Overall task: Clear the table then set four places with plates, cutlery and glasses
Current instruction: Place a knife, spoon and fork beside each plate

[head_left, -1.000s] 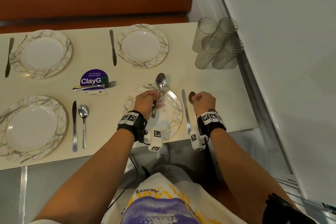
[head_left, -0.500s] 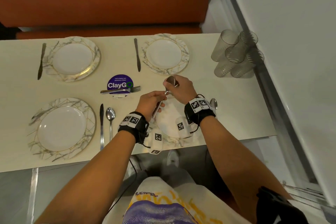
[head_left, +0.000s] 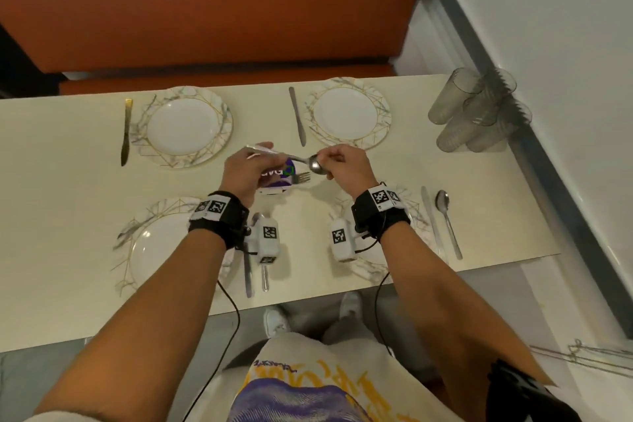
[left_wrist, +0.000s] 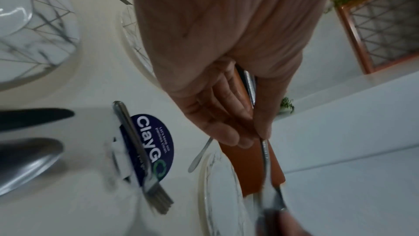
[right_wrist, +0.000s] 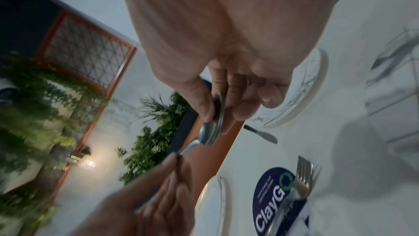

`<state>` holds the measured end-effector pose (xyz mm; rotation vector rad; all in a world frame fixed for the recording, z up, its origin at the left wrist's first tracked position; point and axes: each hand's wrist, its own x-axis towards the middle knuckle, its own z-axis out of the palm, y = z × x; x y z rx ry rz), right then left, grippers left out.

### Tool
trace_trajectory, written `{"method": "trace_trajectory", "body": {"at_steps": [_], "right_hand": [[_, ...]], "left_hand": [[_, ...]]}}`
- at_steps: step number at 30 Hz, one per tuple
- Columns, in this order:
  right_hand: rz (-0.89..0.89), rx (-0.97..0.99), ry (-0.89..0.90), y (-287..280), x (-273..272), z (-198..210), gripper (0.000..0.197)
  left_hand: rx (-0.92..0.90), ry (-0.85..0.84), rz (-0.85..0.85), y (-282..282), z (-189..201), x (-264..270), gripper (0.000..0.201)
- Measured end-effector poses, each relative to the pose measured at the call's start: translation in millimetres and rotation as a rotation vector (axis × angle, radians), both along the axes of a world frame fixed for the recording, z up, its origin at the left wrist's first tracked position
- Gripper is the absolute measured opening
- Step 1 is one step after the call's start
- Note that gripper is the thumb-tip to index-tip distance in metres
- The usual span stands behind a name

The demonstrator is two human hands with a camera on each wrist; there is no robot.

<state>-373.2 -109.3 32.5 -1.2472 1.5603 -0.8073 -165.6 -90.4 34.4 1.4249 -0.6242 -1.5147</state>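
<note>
A metal spoon (head_left: pixel 301 159) hangs level above the table's middle, over the purple ClayGo sign (head_left: pixel 274 178). My left hand (head_left: pixel 253 161) grips its handle (left_wrist: pixel 264 150) between thumb and fingers. My right hand (head_left: pixel 325 163) pinches its bowl (right_wrist: pixel 212 130). Two handle tips seem to stick out by the left hand, so it may be two spoons. Plates lie at far left (head_left: pixel 186 127), far right (head_left: pixel 349 113) and near left (head_left: pixel 150 247); the near right plate (head_left: pixel 366 269) is mostly under my right wrist. A knife (head_left: pixel 432 219) and spoon (head_left: pixel 447 224) lie beside it.
A fork (head_left: pixel 301 177) rests on the ClayGo sign. Knives lie left of the far plates (head_left: pixel 126 132) (head_left: pixel 297 115). A knife and a spoon (head_left: pixel 264 277) sit under my left wrist. Several grey glasses (head_left: pixel 479 110) cluster at the back right by the wall. An orange bench runs behind the table.
My right hand left a spoon beside the near right knife, moved left and took the bowl of the spoon in my left hand. Both hands moved away from me, over the sign.
</note>
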Motion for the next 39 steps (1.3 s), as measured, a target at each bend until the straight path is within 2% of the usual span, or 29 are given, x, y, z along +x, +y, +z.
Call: {"method": "trace_trajectory", "body": {"at_steps": [2, 5, 12, 20, 24, 28, 31, 33, 36, 39], "right_hand": [[0.041, 0.013, 0.015, 6.1, 14.7, -3.1, 0.006], [0.078, 0.016, 0.037, 11.9, 32.0, -1.8, 0.017], [0.106, 0.056, 0.079, 3.6, 41.8, -6.7, 0.027], [0.158, 0.117, 0.107, -28.9, 33.3, -18.5, 0.018], [0.147, 0.005, 0.225, -56.6, 33.4, -22.7, 0.021], [0.132, 0.008, 0.215, -88.3, 29.1, -32.9, 0.016], [0.115, 0.038, 0.198, -109.1, 15.9, -42.3, 0.013], [0.092, 0.052, 0.191, -119.7, 4.1, -49.8, 0.012], [0.07, 0.072, 0.182, -132.3, -12.4, -62.3, 0.013], [0.087, 0.101, 0.169, -138.3, -26.7, -71.8, 0.011]], "left_hand": [[-0.033, 0.035, 0.029, -9.7, 5.6, 9.5, 0.026], [-0.074, 0.073, 0.035, -16.5, 8.2, 8.1, 0.023], [-0.072, -0.002, 0.0, -15.5, -7.6, -20.3, 0.011], [0.018, 0.011, 0.04, -41.5, -20.1, -25.7, 0.022], [0.031, -0.034, 0.038, -66.2, -22.9, -31.7, 0.022], [0.055, -0.038, 0.04, -96.5, -26.6, -35.2, 0.021], [0.097, -0.113, 0.071, -124.0, -36.5, -32.8, 0.019], [0.139, -0.178, 0.101, -144.0, -46.7, -30.6, 0.01], [0.204, -0.356, 0.098, -172.2, -67.9, -26.5, 0.013], [0.266, -0.534, 0.024, -193.3, -88.1, -24.2, 0.013]]}}
